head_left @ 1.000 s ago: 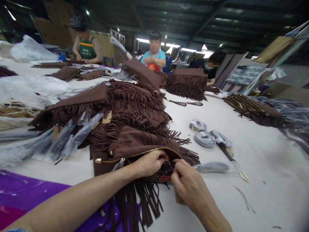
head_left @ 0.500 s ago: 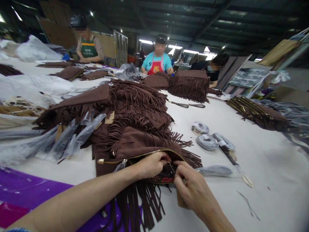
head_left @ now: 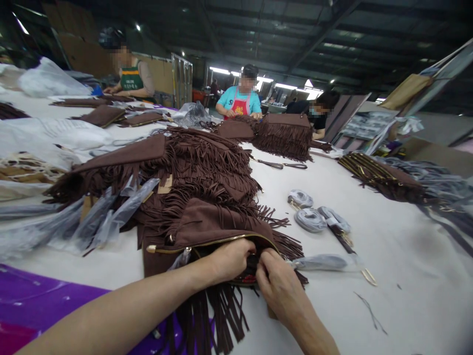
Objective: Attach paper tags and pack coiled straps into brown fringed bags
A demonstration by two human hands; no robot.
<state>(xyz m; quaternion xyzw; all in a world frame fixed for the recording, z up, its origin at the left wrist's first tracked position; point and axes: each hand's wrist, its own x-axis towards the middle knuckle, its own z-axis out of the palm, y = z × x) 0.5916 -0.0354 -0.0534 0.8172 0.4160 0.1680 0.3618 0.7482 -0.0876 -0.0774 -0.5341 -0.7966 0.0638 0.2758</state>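
Brown fringed bag (head_left: 225, 222) lies just in front of fringed pile (head_left: 207, 165), zipper (head_left: 207, 243) parted, apparently so both hands can reach in. Left hand (head_left: 233, 259) and right hand (head_left: 279, 283) curl close together at its mouth; fingertips hidden, cannot tell what, if anything, either pinches.

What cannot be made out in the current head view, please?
Head view: anything the left hand may hold, hidden by hand and bag.
Head view: anything the right hand may hold, hidden by that hand.
Head view: the rest of the purple sheet, cut off by the left edge.
Head view: lettering on the green apron, too small.
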